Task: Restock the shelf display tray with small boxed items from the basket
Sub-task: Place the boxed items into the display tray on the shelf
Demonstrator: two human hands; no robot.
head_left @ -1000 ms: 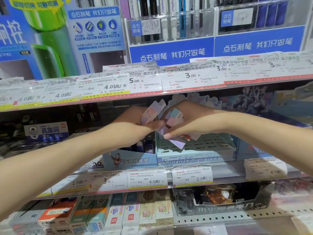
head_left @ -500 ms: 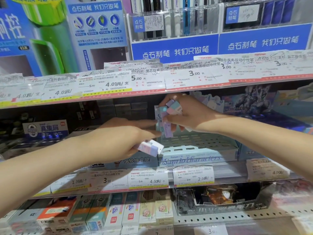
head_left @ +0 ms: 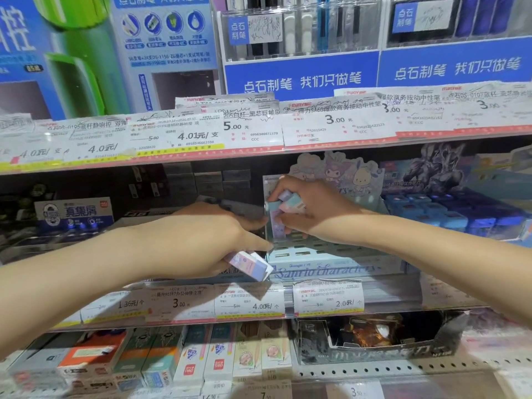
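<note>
A pale blue display tray with a slotted floor and cartoon backing card sits on the middle shelf. My right hand is inside the tray at its back left corner, shut on a bunch of small pastel boxes; one lilac box stands upright against the tray's left wall. My left hand hovers just left of the tray's front corner, gripping a small pastel box low in its fingers, index finger stretched toward the tray. The basket is out of view.
The shelf edge above carries price labels close over my hands. A blue box of erasers stands right of the tray, dark boxes behind my left hand. Pencil boxes and a black display box fill the lower shelf.
My hands have separated: the left took one box and dropped down-left to the tray's front corner, while the right carried its bunch up and back into the tray's rear left corner.
</note>
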